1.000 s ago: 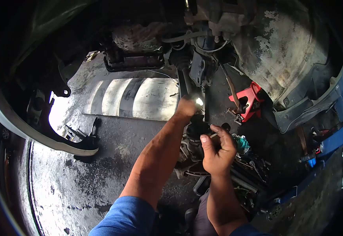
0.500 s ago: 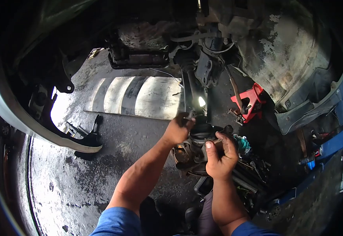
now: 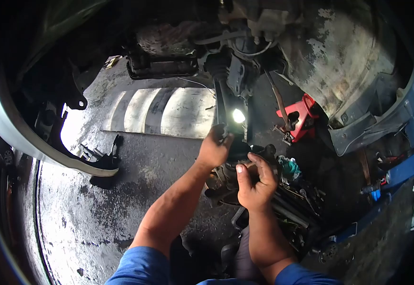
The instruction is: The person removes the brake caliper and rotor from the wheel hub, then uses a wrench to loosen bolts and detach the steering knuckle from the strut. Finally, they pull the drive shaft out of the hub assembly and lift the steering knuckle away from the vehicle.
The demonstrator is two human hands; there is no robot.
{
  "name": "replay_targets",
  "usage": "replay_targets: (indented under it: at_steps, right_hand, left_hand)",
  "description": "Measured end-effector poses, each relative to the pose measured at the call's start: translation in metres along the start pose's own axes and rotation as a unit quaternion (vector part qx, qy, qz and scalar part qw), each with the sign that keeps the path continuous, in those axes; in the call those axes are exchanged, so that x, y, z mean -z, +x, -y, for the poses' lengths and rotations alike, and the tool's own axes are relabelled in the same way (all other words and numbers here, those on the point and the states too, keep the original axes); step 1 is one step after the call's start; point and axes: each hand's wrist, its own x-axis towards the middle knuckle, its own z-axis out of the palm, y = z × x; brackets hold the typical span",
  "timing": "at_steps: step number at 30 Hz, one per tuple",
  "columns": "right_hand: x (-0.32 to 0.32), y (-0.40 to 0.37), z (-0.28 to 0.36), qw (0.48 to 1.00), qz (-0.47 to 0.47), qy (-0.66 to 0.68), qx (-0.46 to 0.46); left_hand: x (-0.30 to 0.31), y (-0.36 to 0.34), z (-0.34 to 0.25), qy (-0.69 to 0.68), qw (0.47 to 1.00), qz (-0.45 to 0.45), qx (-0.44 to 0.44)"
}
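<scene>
In the head view, my left hand (image 3: 212,151) has its fingers curled at the left side of a dark rubber boot (image 3: 239,151) on a drive shaft (image 3: 221,102). Whatever it grips is dark and partly hidden behind the fingers. Just below and to the right, my right hand (image 3: 255,186) is closed, thumb and bent fingers drawn together in front of the hub end of the shaft. Anything between those fingers is too small to name. A bright lamp (image 3: 239,115) shines beside the shaft above both hands.
A red jack stand (image 3: 302,118) stands to the right. A flat panel (image 3: 188,111) lies on the floor beyond. Tools (image 3: 307,197) and a green rag (image 3: 289,167) lie right of the hub. A curved bumper edge (image 3: 50,154) and fender (image 3: 359,133) flank the workspace.
My right hand has moved left and slightly up, nearer to the boot. My left hand has risen a little, still curled. The whole view has shifted slightly.
</scene>
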Motion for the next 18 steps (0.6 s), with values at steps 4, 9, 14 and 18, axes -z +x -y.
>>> replay_targets:
  at_steps: [4, 9, 14, 18]
  right_hand:
    - [0.008, -0.002, 0.005, 0.999, 0.011, -0.041, -0.010]
    - [0.003, -0.005, -0.011, 0.996, -0.012, -0.031, -0.077]
    - [0.003, 0.005, -0.007, 0.997, -0.011, -0.064, -0.051]
    - [0.005, 0.010, -0.010, 0.994, -0.010, -0.110, -0.028]
  left_hand:
    - [0.022, -0.037, -0.003, -0.033, 0.997, 0.056, -0.047]
    - [0.037, -0.080, -0.036, 0.060, 0.971, 0.159, -0.170]
    - [0.031, -0.097, -0.027, 0.078, 0.962, 0.146, -0.217]
    - [0.058, -0.114, -0.049, 0.105, 0.973, 0.086, -0.186]
